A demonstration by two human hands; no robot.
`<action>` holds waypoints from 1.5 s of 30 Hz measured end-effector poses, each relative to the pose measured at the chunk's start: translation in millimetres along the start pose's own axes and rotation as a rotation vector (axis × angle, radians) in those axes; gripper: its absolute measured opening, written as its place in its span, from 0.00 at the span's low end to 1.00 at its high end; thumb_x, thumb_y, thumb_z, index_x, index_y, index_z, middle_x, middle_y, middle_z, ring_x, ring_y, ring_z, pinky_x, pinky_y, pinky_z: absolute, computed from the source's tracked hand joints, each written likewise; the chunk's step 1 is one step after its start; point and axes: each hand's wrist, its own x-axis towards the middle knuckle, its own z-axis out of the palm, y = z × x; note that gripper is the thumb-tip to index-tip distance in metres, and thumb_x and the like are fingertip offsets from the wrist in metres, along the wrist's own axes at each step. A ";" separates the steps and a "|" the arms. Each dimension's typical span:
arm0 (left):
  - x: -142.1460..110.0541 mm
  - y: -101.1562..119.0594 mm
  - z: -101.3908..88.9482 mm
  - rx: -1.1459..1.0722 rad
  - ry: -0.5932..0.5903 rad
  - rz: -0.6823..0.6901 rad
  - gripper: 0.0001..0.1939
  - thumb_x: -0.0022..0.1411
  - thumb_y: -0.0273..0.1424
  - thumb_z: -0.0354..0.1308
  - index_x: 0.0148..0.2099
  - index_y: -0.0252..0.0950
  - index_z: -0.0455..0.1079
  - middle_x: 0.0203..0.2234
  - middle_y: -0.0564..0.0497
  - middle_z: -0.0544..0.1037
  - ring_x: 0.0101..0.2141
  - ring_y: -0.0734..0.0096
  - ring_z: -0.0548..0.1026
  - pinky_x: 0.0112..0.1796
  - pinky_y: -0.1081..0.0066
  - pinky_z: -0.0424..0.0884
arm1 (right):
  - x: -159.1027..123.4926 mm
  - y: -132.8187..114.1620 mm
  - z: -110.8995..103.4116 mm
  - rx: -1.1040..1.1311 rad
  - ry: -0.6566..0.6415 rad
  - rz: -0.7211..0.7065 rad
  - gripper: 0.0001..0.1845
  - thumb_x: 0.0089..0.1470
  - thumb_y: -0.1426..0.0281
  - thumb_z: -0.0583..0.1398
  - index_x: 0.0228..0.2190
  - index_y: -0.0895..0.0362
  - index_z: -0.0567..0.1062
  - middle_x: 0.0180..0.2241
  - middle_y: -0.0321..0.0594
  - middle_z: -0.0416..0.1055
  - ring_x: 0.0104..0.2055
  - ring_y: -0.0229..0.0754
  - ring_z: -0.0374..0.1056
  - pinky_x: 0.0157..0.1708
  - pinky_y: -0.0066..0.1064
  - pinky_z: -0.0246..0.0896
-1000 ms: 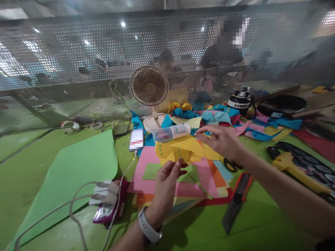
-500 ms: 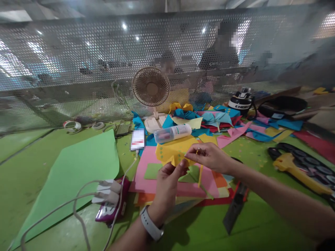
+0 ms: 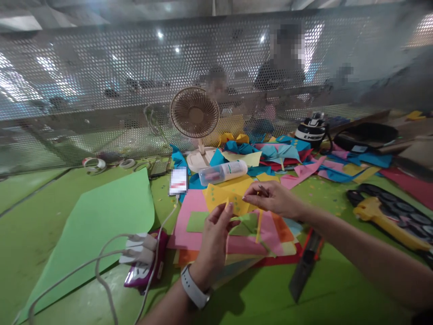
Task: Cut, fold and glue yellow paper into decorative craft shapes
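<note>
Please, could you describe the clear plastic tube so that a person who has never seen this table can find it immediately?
Find the beige fan standing before the perforated screen. Near the front of its base, the clear plastic tube lies on its side. Its rounded, see-through body with a white label sets it apart from the flat and folded coloured papers around it.

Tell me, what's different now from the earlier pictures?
The right hand has moved down and inward, toward the left hand. Its fingers, apart from the yellow paper at first, are now pinched together at it; whether they grip it is unclear. The left hand still holds the paper. The fan, bottle and cutter stayed put.
</note>
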 end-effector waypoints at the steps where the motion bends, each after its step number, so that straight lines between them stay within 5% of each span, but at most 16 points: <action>1: 1.5 0.0 -1.2 -0.057 0.032 -0.016 0.11 0.45 0.35 0.68 0.33 0.38 0.75 0.31 0.54 0.78 0.31 0.73 0.75 0.32 0.73 0.71 | 0.6 1.7 -1.4 0.021 -0.026 0.015 0.13 0.54 0.61 0.58 0.28 0.59 0.74 0.21 0.32 0.66 0.22 0.32 0.58 0.20 0.24 0.50; 4: 8.0 -0.3 -5.9 -0.177 0.085 -0.065 0.10 0.44 0.31 0.69 0.31 0.37 0.75 0.30 0.54 0.79 0.31 0.76 0.76 0.32 0.76 0.70 | 2.4 5.9 -7.3 0.057 -0.047 0.054 0.15 0.53 0.59 0.58 0.28 0.59 0.74 0.23 0.34 0.69 0.23 0.34 0.61 0.22 0.25 0.52; 10: 17.2 3.3 -10.0 -0.282 0.164 -0.067 0.09 0.48 0.27 0.67 0.34 0.37 0.75 0.30 0.56 0.80 0.29 0.81 0.76 0.34 0.78 0.71 | 1.9 0.9 -26.7 -0.224 0.337 0.030 0.19 0.55 0.57 0.56 0.24 0.58 0.73 0.23 0.36 0.70 0.25 0.36 0.62 0.23 0.26 0.51; 13: 16.9 5.3 -8.5 -0.298 0.171 -0.035 0.07 0.49 0.26 0.66 0.34 0.38 0.75 0.31 0.56 0.80 0.31 0.79 0.76 0.35 0.78 0.70 | -0.1 -5.0 -24.4 -0.364 0.233 0.039 0.22 0.55 0.55 0.55 0.20 0.58 0.72 0.18 0.34 0.67 0.20 0.34 0.58 0.21 0.26 0.47; 18: 11.5 -1.1 -5.4 -0.257 0.069 -0.007 0.06 0.48 0.26 0.67 0.32 0.38 0.75 0.32 0.55 0.80 0.35 0.76 0.76 0.38 0.75 0.69 | -1.9 -6.6 -1.9 -0.394 0.088 -0.029 0.21 0.53 0.52 0.56 0.28 0.57 0.75 0.23 0.36 0.71 0.24 0.35 0.62 0.23 0.26 0.49; 22: 7.7 -6.1 -4.3 -0.190 -0.026 0.017 0.04 0.50 0.27 0.65 0.31 0.37 0.74 0.33 0.53 0.80 0.39 0.72 0.75 0.41 0.73 0.68 | -3.1 -5.6 4.6 -0.312 0.056 -0.050 0.18 0.57 0.57 0.55 0.30 0.58 0.75 0.22 0.35 0.70 0.23 0.34 0.61 0.23 0.25 0.49; 26: 7.2 -2.5 -6.8 0.034 0.022 0.045 0.12 0.53 0.32 0.63 0.42 0.39 0.72 0.41 0.49 0.77 0.46 0.65 0.72 0.45 0.67 0.66 | -2.0 -3.9 -6.9 -0.228 0.102 -0.020 0.18 0.58 0.58 0.54 0.28 0.58 0.76 0.23 0.34 0.70 0.24 0.34 0.61 0.24 0.25 0.49; 29: 9.8 2.7 -10.7 0.272 0.102 0.228 0.22 0.57 0.35 0.59 0.55 0.45 0.64 0.50 0.48 0.71 0.52 0.64 0.66 0.49 0.64 0.63 | 0.2 -0.9 -15.9 -0.239 0.137 -0.002 0.18 0.56 0.58 0.56 0.27 0.58 0.76 0.23 0.34 0.71 0.24 0.34 0.60 0.24 0.25 0.49; 33: 15.6 7.7 -14.5 0.636 0.065 0.508 0.25 0.60 0.36 0.56 0.59 0.47 0.59 0.57 0.48 0.64 0.56 0.63 0.62 0.52 0.63 0.60 | 1.3 1.0 -14.5 -0.241 0.098 -0.017 0.17 0.56 0.58 0.56 0.30 0.57 0.78 0.25 0.35 0.73 0.25 0.35 0.62 0.24 0.25 0.50; 40: 18.7 11.8 -17.9 0.727 0.007 0.555 0.13 0.61 0.36 0.54 0.44 0.38 0.73 0.42 0.47 0.77 0.43 0.63 0.73 0.44 0.66 0.68 | 3.5 6.8 -11.8 -0.207 0.069 -0.018 0.17 0.55 0.58 0.56 0.31 0.58 0.78 0.26 0.37 0.73 0.26 0.36 0.64 0.25 0.26 0.51; 45: 17.3 15.9 -14.2 0.569 0.001 0.389 0.12 0.58 0.38 0.57 0.37 0.34 0.76 0.30 0.49 0.80 0.35 0.65 0.75 0.36 0.70 0.69 | 9.6 17.2 -17.1 0.060 0.043 0.124 0.19 0.46 0.54 0.62 0.26 0.60 0.76 0.20 0.34 0.68 0.23 0.34 0.59 0.22 0.26 0.50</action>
